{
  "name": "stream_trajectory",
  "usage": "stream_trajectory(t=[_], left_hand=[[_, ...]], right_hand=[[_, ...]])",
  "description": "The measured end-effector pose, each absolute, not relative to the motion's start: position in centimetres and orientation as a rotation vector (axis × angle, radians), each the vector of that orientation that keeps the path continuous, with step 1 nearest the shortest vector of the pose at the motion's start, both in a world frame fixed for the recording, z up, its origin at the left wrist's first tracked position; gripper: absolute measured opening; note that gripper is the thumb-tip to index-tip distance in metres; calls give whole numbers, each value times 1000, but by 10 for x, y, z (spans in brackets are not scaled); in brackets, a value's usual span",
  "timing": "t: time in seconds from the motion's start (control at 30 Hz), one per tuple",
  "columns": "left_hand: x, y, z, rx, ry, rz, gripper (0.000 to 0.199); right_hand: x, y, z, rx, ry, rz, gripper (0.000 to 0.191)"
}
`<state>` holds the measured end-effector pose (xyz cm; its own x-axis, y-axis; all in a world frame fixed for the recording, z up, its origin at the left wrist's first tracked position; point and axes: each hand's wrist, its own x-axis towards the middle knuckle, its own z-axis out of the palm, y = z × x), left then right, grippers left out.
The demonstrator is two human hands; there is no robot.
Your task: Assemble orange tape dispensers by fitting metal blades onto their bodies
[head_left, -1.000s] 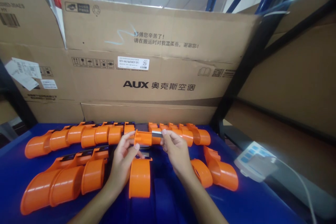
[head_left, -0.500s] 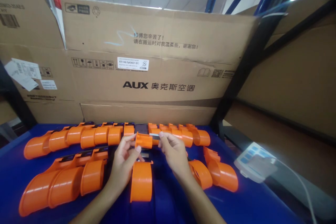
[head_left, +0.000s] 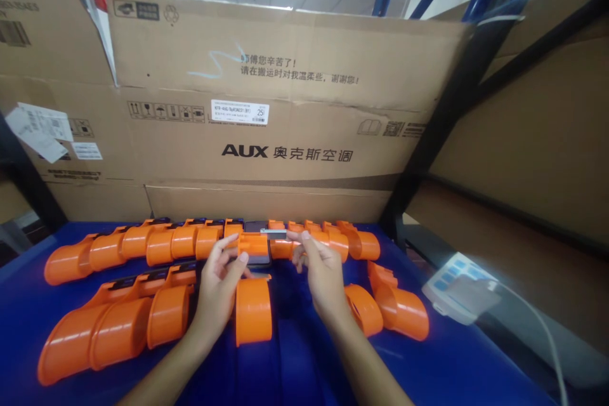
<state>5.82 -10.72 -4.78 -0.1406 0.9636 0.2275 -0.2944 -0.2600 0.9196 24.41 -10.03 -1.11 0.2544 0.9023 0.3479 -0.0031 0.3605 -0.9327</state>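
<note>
My left hand (head_left: 221, 276) grips an orange plastic piece (head_left: 253, 243) between its thumb and fingers. Below it hangs a wide orange ring (head_left: 254, 312) that moves along with it; the join is not clear. A short thin metal strip (head_left: 274, 233) lies along the top right of the held piece. My right hand (head_left: 321, 266) has its fingertips at the strip's right end, its lower fingers curled. Behind the held piece, a dark flat rectangular thing (head_left: 259, 261) is partly covered.
Similar orange pieces, several with dark parts, stand in a back row (head_left: 159, 247) and a front left row (head_left: 121, 334). More lie at right (head_left: 403, 314). A white-and-blue device (head_left: 459, 285) with a cable sits by the right edge. A cardboard wall (head_left: 285, 120) rises behind the blue surface (head_left: 295, 368).
The held orange piece and the ring have moved slightly up and left. More of the metal strip shows now, farther left over the piece, with my right fingertips at its end.
</note>
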Motion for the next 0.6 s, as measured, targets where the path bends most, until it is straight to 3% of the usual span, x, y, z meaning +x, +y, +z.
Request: stream_trajectory(t=[0.6], left_hand=[[60, -112, -42, 1040, 905, 1508, 62]], right_hand=[[238, -113, -1, -962, -1435, 537, 46]])
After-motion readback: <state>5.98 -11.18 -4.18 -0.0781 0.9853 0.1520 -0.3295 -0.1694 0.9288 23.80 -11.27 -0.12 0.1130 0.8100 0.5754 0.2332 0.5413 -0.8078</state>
